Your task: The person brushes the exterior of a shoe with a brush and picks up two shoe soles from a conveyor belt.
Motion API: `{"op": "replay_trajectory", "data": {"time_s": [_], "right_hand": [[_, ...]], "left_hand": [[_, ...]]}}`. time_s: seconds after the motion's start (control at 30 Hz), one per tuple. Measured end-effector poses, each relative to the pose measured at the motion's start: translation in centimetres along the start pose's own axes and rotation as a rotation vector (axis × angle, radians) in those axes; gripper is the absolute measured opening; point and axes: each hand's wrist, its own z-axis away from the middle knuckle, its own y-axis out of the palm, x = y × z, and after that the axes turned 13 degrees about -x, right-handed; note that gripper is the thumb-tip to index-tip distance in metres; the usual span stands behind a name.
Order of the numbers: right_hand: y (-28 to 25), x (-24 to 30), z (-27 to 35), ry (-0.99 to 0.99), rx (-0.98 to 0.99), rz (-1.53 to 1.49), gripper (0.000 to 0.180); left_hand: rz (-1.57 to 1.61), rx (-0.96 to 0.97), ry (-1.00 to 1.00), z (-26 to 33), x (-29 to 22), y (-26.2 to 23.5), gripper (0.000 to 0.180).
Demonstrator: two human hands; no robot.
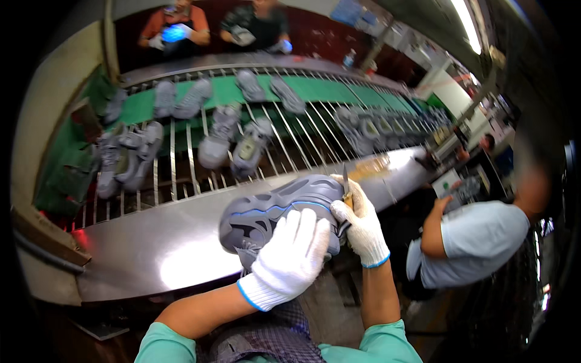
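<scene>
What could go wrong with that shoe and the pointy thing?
The thin blade-like tool in the right hand is close to the grey shoe, so a slip might scratch it.
The left hand rests on the shoe too, so a slip might also nick that white glove, if the tool is sharp.
The shoe is by the near edge of the metal counter, so it might fall if let go.
</scene>
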Motion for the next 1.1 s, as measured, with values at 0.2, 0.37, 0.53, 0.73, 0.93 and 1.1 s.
{"op": "replay_trajectory", "data": {"time_s": [0.2, 0.37, 0.53, 0.73, 0.93, 1.1], "right_hand": [[-2.9, -10.5, 4.4, 0.135, -0.287, -0.007, 0.044], [1.4, -19.9, 4.5, 0.042, -0.431, -0.048, 0.043], [9.2, -15.1, 0.6, 0.254, -0.201, 0.107, 0.042], [10.8, -4.7, 0.4, 0.107, 0.013, -0.165, 0.057], [8.1, -6.3, 4.4, -0.264, 0.419, 0.841, 0.044], [8.7, -8.2, 2.1, -0.417, 0.417, 0.998, 0.045]], "left_hand": [[0.07, 0.168, 0.151, 5.0, -2.7, 2.9, 0.039], [0.029, 0.375, 0.088, 4.4, 5.2, -1.8, 0.06], [-0.253, 0.862, -0.442, 2.4, 14.7, -10.8, 0.095], [-0.458, 0.89, -0.678, 4.3, 13.4, -15.1, 0.094], [-0.313, 0.968, -0.687, 2.9, 15.4, -13.2, 0.095], [-0.267, 1.162, -0.709, 0.3, 16.6, -9.8, 0.104]]}}
